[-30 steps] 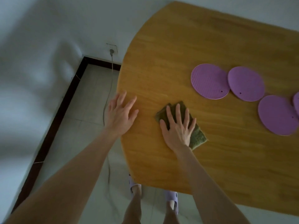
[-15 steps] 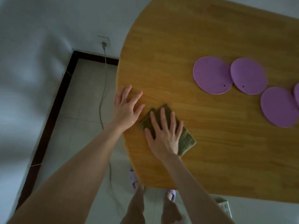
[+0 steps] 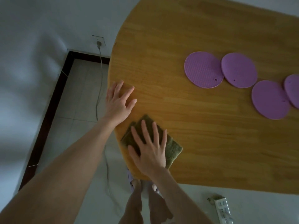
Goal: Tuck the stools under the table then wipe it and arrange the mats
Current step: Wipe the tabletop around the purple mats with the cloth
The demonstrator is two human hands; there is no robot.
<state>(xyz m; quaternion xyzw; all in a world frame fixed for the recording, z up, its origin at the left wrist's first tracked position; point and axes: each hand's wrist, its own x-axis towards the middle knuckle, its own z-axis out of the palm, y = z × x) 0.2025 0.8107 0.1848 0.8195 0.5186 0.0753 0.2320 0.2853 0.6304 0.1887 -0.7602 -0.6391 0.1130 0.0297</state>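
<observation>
Right hand [image 3: 149, 152] flat, fingers spread, palm pressing the green cloth [image 3: 171, 150] onto the table [image 3: 186, 118] near its rounded corner; nothing gripped. Left hand [image 3: 119, 102] open too, braced flat at the table edge, just beside the cloth. Four purple mats [image 3: 203, 69] lie well apart from the cloth, farther along the top, some overlapping. Judgement: wiping step; keep even palm pressure, sweep in overlapping passes along the grain, lift mats to clean beneath; stools not visible.
</observation>
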